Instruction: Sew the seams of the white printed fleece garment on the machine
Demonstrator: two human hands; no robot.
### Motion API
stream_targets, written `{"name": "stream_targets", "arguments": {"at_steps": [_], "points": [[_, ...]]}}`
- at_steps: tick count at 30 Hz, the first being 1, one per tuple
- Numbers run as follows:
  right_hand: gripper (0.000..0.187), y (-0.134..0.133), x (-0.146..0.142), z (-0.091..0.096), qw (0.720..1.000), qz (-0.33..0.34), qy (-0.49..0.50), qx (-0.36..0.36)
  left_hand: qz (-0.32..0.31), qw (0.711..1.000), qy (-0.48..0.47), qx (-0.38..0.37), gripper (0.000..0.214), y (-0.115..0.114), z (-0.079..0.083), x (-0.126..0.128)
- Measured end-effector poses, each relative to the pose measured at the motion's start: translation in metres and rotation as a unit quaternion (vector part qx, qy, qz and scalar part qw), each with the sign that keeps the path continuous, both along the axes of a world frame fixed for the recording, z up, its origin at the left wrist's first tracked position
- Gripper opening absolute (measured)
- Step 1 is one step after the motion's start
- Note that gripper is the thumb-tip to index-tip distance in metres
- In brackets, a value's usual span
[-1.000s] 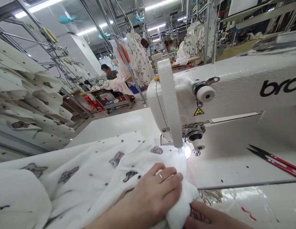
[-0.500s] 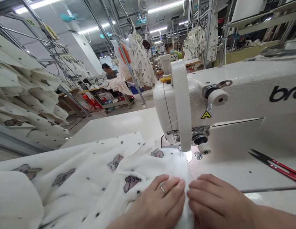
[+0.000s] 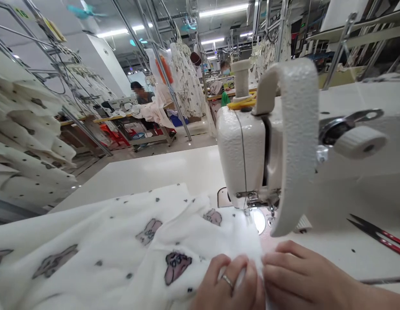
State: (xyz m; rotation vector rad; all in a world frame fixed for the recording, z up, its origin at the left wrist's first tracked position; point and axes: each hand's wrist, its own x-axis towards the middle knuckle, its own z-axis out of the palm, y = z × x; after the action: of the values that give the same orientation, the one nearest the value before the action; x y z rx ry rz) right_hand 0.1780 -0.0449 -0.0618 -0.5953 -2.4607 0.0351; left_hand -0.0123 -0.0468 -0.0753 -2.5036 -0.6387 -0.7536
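bright | ceiling strip lights (image 3: 224, 10) overhead | soft shadows | glare on tabletop (image 3: 161, 165) | edges bowed

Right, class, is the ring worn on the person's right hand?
No, the ring sits on a finger of the left hand.

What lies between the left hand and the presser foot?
The white printed fabric lies there, running from the left hand to the presser foot, as the head view shows.
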Motion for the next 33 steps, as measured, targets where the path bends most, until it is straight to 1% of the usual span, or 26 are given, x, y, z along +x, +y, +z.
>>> {"name": "stream_targets", "arguments": {"at_steps": [3,5,7,9,11,14,19,21,23,25,27,28,29,31,32,33], "points": [[0.045,0.001,0.005,0.014,0.999,-0.045,0.011,0.004,0.004,1.000,-0.023,-0.006,0.020,0.007,0.000,0.003],[0.045,0.003,0.006,0.021,0.997,-0.080,0.016,-0.007,0.012,0.999,-0.027,-0.017,0.021,0.012,0.002,0.004],[0.044,0.006,0.006,0.023,0.996,-0.083,0.003,-0.032,0.018,0.999,-0.019,-0.037,0.027,0.015,0.005,0.005],[0.040,0.011,0.006,0.021,0.994,-0.076,-0.045,-0.072,0.018,0.998,-0.013,-0.062,0.031,0.019,0.008,0.004],[0.035,0.016,0.008,0.017,0.991,-0.065,-0.079,-0.089,0.013,0.996,-0.018,-0.082,0.031,0.022,0.012,0.004],[0.032,0.022,0.012,0.012,0.992,-0.076,-0.081,-0.063,0.007,0.993,-0.020,-0.114,0.030,0.028,0.017,0.003],[0.034,0.027,0.014,0.009,0.989,-0.116,-0.087,-0.024,0.013,0.982,0.033,-0.186,0.038,0.036,0.023,0.000],[0.036,0.027,0.013,0.008,0.988,-0.125,-0.085,-0.020,0.016,0.977,0.035,-0.209,0.038,0.039,0.025,-0.001],[0.034,0.026,0.013,0.007,0.990,-0.104,-0.087,-0.033,0.014,0.974,0.030,-0.224,0.039,0.041,0.028,0.000],[0.031,0.023,0.014,0.009,0.993,-0.056,-0.092,-0.053,0.013,0.970,0.030,-0.240,0.039,0.041,0.029,0.002],[0.028,0.020,0.016,0.012,0.992,-0.017,-0.100,-0.075,0.027,0.970,0.040,-0.237,0.041,0.034,0.026,0.002],[0.028,0.019,0.017,0.013,0.991,-0.004,-0.103,-0.084,0.042,0.976,0.039,-0.211,0.041,0.027,0.023,0.000],[0.028,0.018,0.018,0.015,0.990,0.000,-0.107,-0.095,0.062,0.983,0.033,-0.169,0.042,0.016,0.017,-0.004],[0.032,0.017,0.019,0.018,0.987,0.002,-0.111,-0.115,0.108,0.990,0.038,-0.079,0.041,-0.013,0.003,-0.017],[0.034,0.016,0.020,0.019,0.986,0.004,-0.111,-0.122,0.129,0.989,0.055,-0.050,0.041,-0.030,-0.004,-0.027],[0.034,0.016,0.020,0.020,0.986,0.003,-0.110,-0.128,0.156,0.982,0.093,-0.052,0.041,-0.047,-0.011,-0.039]]}}
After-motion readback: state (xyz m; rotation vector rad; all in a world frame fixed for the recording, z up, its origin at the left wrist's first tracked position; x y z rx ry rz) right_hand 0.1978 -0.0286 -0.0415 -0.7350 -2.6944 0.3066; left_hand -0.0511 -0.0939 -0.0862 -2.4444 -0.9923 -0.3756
